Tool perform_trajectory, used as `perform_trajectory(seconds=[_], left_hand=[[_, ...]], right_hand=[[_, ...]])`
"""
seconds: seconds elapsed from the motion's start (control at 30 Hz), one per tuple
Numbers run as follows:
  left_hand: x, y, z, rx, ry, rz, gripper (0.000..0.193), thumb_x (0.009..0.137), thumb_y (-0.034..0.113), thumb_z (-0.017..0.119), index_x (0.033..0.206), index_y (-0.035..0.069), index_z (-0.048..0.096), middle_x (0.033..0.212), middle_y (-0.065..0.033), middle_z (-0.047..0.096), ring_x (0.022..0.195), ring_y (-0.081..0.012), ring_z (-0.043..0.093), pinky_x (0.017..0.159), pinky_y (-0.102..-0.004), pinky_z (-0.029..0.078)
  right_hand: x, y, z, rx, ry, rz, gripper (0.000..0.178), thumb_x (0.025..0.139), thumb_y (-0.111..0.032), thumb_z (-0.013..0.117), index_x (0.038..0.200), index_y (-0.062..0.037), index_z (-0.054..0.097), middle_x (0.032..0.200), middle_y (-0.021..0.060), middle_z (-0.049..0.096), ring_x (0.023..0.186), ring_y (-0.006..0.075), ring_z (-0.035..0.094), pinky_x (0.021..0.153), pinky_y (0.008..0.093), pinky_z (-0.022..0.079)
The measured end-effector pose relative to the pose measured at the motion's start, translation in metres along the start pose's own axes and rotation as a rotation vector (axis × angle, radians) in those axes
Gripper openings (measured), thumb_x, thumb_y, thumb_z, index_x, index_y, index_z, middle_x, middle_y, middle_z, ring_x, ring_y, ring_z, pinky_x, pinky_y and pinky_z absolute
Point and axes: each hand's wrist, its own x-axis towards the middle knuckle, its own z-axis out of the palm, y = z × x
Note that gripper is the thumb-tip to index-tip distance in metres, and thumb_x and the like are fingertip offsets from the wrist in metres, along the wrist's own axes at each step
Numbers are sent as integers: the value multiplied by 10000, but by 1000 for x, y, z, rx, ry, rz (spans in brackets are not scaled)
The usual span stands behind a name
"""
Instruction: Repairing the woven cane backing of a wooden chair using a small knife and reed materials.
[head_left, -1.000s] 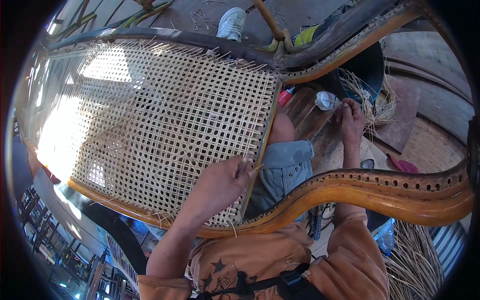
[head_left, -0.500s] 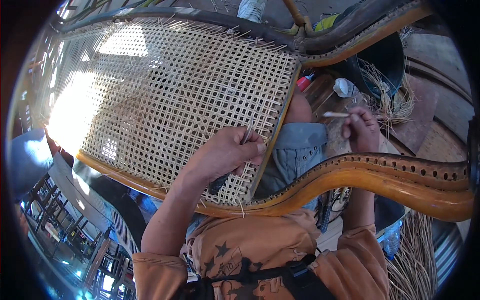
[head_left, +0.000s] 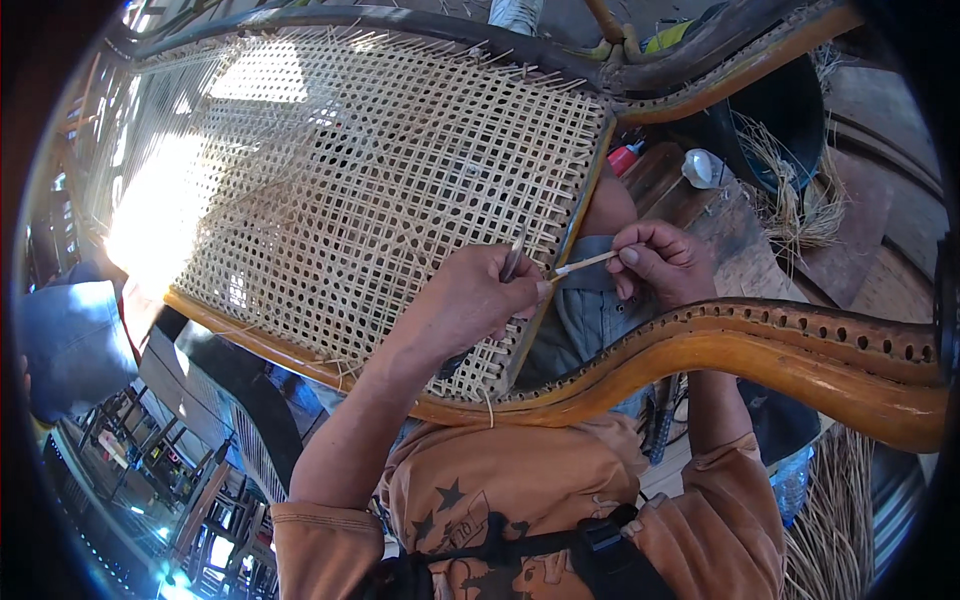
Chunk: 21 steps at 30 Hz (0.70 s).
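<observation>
My left hand (head_left: 475, 300) rests over the right end of a woven cane panel (head_left: 400, 190), closed around a slim tool with a pointed metal tip (head_left: 516, 250) that sticks up past the fingers. Part of its dark lower end shows beneath the hand. Between thumb and fingers, my right hand (head_left: 668, 262) pinches a thin wooden stick (head_left: 592, 263) with a white substance on its end. The stick's white end is close to my left thumb, beside the panel's edge; contact cannot be made out. The panel fills a curved brown wooden frame (head_left: 700, 350) lined with small holes.
A white cup (head_left: 703, 168) and a red bottle (head_left: 624, 158) stand beyond my knee. Loose cane strips (head_left: 805, 210) spill from a dark bucket (head_left: 775, 120). A bundle of strips (head_left: 830, 510) lies at lower right. Another person's blue cap (head_left: 75, 345) appears at far left.
My right hand has moved left, bringing the stick from beyond the frame to my left hand. The left hand has shifted slightly right, still holding the tool. The blue cap shows more.
</observation>
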Motion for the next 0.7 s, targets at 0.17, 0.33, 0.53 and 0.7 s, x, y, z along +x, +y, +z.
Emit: perform_trajectory(seconds=[0.17, 0.33, 0.53, 0.7], left_hand=[[0, 2, 0, -5, 18, -1, 190, 863, 188, 586, 894, 2, 607, 673, -6, 587, 487, -33, 473, 452, -168, 384], [0, 1, -3, -37, 8, -6, 178, 860, 178, 588, 890, 4, 608, 673, -8, 590, 482, -31, 473, 450, -169, 386], [0, 4, -1, 5, -7, -17, 160, 857, 158, 592, 890, 2, 607, 679, -14, 597, 479, -31, 472, 445, -166, 383], [1, 0, -1, -44, 9, -15, 174, 860, 163, 595, 890, -7, 608, 690, -14, 601, 482, -32, 476, 445, -168, 385]], right_hand=[[-4, 8, -5, -32, -52, -65, 86, 884, -10, 560, 953, 9, 607, 790, 74, 643, 598, 97, 570, 554, 215, 476], [-9, 12, -6, -269, -42, -129, 91, 876, 30, 551, 921, 4, 625, 827, 71, 645, 648, 94, 585, 594, 216, 488], [-7, 20, -14, -234, -116, -317, 122, 863, 56, 552, 925, -2, 640, 894, 72, 643, 686, 89, 586, 620, 208, 488], [-7, 16, -12, -311, -85, -189, 137, 862, 38, 564, 934, -26, 661, 801, 28, 635, 671, 73, 584, 614, 196, 475]])
